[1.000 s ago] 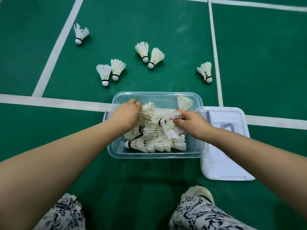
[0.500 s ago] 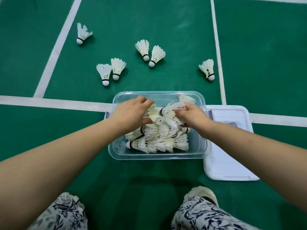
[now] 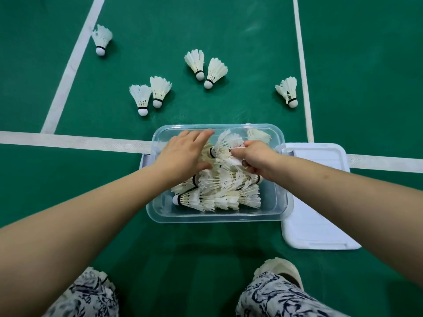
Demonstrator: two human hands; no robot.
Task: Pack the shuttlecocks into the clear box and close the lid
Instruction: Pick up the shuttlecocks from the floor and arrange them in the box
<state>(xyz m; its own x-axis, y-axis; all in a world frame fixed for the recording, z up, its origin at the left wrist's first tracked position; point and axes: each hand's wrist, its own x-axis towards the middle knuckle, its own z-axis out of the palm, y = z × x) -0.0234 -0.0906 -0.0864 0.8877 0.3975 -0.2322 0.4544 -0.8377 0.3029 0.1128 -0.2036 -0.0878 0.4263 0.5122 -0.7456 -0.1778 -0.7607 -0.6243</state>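
Note:
The clear box (image 3: pixel 219 217) sits on the green court floor in front of me, holding a heap of several white shuttlecocks (image 3: pixel 219 191). My left hand (image 3: pixel 185 152) hovers over the box's far left part, fingers spread and flat above the heap. My right hand (image 3: pixel 256 159) is pinched on the feathers of a shuttlecock (image 3: pixel 225 145) at the top of the heap. Its white lid (image 3: pixel 318 202) lies flat on the floor against the box's right side. Several loose shuttlecocks lie beyond the box: a pair (image 3: pixel 148 94), another pair (image 3: pixel 206 67), a single (image 3: pixel 101 40) far left, a single (image 3: pixel 288 91) right.
White court lines (image 3: pixel 75 140) cross the floor behind the box and run away at left and right. My patterned trouser legs (image 3: pixel 270 296) and a pale shoe (image 3: pixel 281 268) are at the bottom, just short of the box.
Both hands moved toward the far side of the box. My left hand went from closed to spread fingers. My right hand carried its shuttlecock up and away over the heap.

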